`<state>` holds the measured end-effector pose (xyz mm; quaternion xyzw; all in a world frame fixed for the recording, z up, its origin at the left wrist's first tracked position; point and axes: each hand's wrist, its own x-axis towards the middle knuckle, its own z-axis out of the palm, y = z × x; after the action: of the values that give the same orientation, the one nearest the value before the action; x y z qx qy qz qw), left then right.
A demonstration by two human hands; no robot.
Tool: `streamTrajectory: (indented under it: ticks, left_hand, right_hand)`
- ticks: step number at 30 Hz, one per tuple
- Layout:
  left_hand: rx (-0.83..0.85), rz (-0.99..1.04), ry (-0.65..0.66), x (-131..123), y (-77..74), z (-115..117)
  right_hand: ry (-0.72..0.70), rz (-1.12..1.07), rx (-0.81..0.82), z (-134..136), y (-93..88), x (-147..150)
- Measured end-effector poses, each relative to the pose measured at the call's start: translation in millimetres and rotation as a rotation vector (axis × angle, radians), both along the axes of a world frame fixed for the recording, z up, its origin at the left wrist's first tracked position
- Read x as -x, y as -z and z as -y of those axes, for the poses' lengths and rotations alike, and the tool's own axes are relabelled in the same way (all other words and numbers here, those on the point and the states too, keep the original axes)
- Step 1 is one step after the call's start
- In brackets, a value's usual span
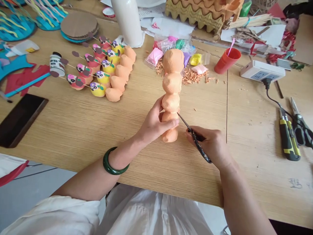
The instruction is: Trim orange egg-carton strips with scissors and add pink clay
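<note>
My left hand (158,120) is wrapped round the lower part of an orange egg carton strip (171,85), a row of several rounded cups held over the table. In my right hand (210,143) is a pair of scissors (199,147), its blades pointing up and left. The tip meets the right edge of the strip, near the dip between two lower cups. Part of the scissor handles is hidden by my fingers. To the left lie similar strips, one plain orange (119,76), one with yellow painted cups (102,75) and one with red ones (84,73).
Orange trimmings (193,76) and bags of coloured clay (171,44) lie beyond the strip. A red cup (227,57), a power strip (262,71), a utility knife (288,137) and other scissors (302,127) are at right. At left is a phone (21,120); a white bottle (127,23) stands behind.
</note>
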<state>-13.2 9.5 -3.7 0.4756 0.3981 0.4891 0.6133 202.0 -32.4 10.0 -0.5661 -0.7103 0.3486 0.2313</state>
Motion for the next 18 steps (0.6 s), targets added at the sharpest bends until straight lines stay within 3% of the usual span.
streamTrajectory:
  ticks: [6,11,14,18]
  left_hand:
    - [0.112,0.117,0.133,7,-1.4,-7]
    - [0.336,0.254,0.285,10,-10.3,-8]
    - [0.414,0.304,0.333,11,-15.3,-7]
    - [0.428,0.292,0.306,10,-14.8,-7]
  right_hand:
    - [-0.055,-0.467,0.621,-8,-8.7,-9]
    - [-0.167,-0.838,0.928,-15,2.5,-22]
    - [-0.239,-0.894,0.968,-17,2.7,-24]
    - [-0.157,-0.692,0.792,-15,-9.4,-17]
